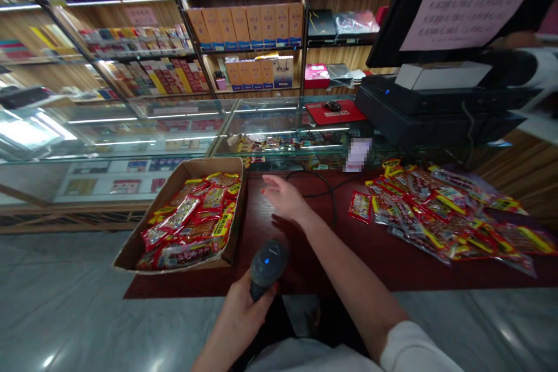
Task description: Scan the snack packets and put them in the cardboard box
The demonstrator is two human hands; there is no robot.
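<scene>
- Left hand (244, 308): fingers wrapped round the handle of a dark handheld barcode scanner (269, 261), blue light lit on its top; held up by the middle of the worktop's near edge.
- Right hand (284, 199): bare, nothing gripped; fingers stretched out and slightly spread, pointing left over the mid-worktop. Near the cardboard box (238, 226), apart from it.
- Worktop (261, 226): dark red, wood-grained.
- Box: open-topped, at the worktop's left end, set askew. Inside, a heap of red-and-yellow snack packets (213, 197) with clear windows, lying at mixed angles.
- Worktop's right end: loose pile of similar packets (436, 203), overlapping, spread toward the right edge. One small red packet (360, 207) lies just beside the pile's left side.
- Black cable (333, 203): loops across the worktop between right hand and small packet.
- Beyond the far edge: glass display counter (183, 128); on it, red mat (349, 115) with black mouse (332, 106). Monitor (462, 6) stands at the right. Print too blurred to read.
</scene>
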